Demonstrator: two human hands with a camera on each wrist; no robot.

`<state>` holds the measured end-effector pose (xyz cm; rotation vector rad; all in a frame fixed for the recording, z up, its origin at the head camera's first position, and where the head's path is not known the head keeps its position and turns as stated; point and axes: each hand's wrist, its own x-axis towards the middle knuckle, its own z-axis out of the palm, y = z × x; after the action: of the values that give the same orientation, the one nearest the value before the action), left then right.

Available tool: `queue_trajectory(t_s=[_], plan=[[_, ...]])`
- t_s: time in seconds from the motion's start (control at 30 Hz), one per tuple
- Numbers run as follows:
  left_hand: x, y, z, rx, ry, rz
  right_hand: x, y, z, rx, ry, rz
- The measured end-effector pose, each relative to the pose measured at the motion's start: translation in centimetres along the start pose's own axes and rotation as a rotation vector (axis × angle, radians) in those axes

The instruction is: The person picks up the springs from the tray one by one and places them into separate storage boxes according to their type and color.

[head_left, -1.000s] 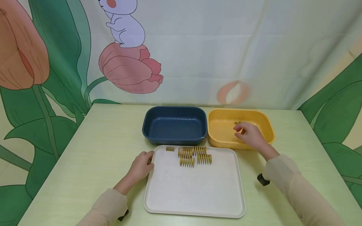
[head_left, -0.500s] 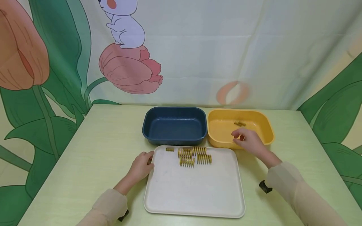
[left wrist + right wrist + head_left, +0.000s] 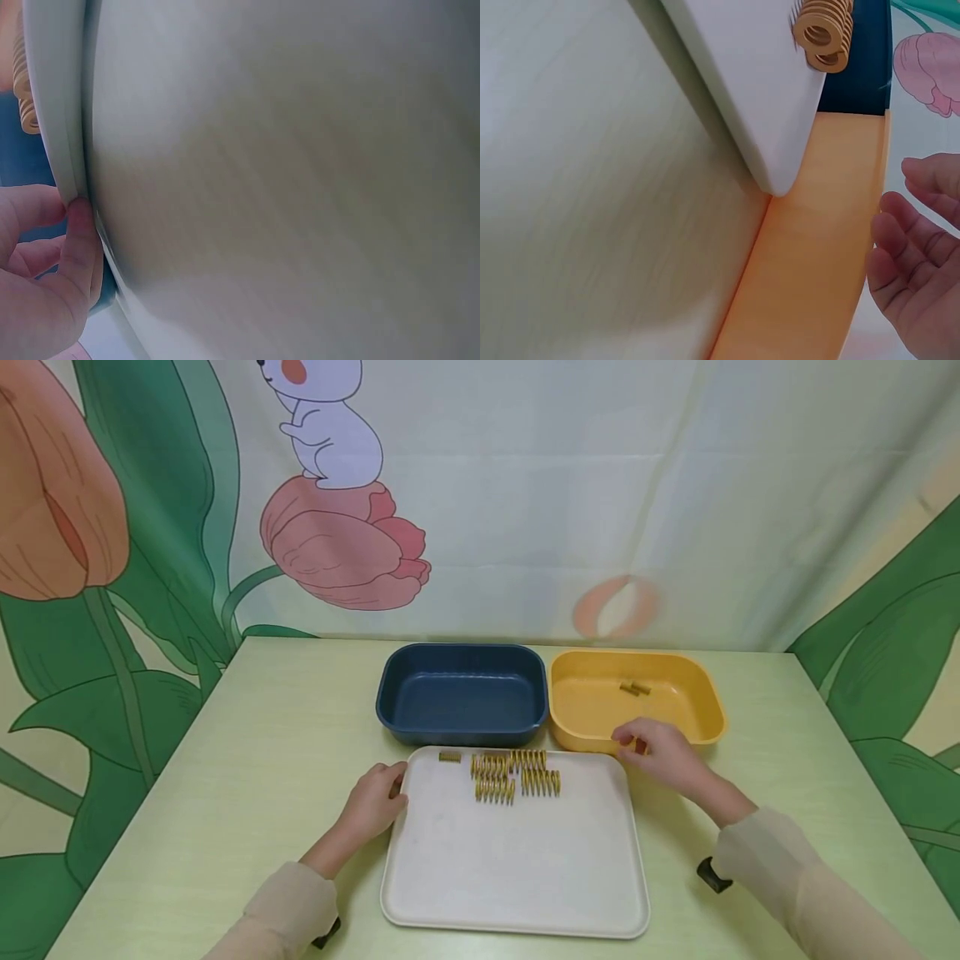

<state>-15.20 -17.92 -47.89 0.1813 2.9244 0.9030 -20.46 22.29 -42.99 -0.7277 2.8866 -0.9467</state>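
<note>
A white tray (image 3: 517, 868) lies in the middle of the table. My left hand (image 3: 371, 802) pinches its left rim near the far corner; in the left wrist view the fingertips (image 3: 81, 214) are at that rim. Several large gold springs (image 3: 495, 791) are grouped at the tray's far side, with a small spring (image 3: 450, 757) to their left. My right hand (image 3: 663, 756), fingers loosely bent and holding nothing, is over the near rim of the yellow bin (image 3: 588, 742). Inside that bin lie two small springs (image 3: 635, 689).
A dark blue bin (image 3: 461, 737) stands left of the yellow one, both just behind the tray. A printed curtain (image 3: 510, 527) with tulips hangs behind the table (image 3: 300, 718).
My right hand has drawn back from the inside of the yellow bin toward its near rim, uncovering the two small springs. My left hand stays on the tray rim.
</note>
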Motion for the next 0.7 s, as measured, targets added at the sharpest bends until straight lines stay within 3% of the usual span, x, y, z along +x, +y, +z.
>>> queue_trajectory(t_s=[0.3,0.7], plan=[[-0.1,0.1,0.1,-0.004,0.005,0.000,-1.0,0.3,0.5,-0.026,-0.028,-0.006],[-0.1,0.2,0.0,-0.001,0.017,0.036,-2.0,0.7,1.1,-0.004,-0.103,0.060]])
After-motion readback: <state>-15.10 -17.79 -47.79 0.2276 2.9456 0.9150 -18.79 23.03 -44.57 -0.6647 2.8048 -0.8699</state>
